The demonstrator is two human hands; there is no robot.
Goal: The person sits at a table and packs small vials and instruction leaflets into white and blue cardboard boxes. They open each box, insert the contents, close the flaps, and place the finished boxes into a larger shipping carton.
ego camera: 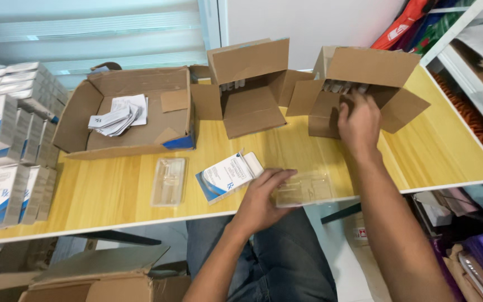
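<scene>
Packing step, as we judge it: our left hand (261,198) pins a clear plastic blister tray (304,189) flat at the yellow tabletop (448,151) edge. Our right hand (359,124) reaches into the right-hand open brown cardboard box (367,84); its grip cannot be told. Next move likely calls for lifting items out to the tray.

Bare table (113,190) lies open along the near left edge. Three cardboard boxes (250,89) wall the far side, and stacked cartons (6,151) crowd the left end.
</scene>
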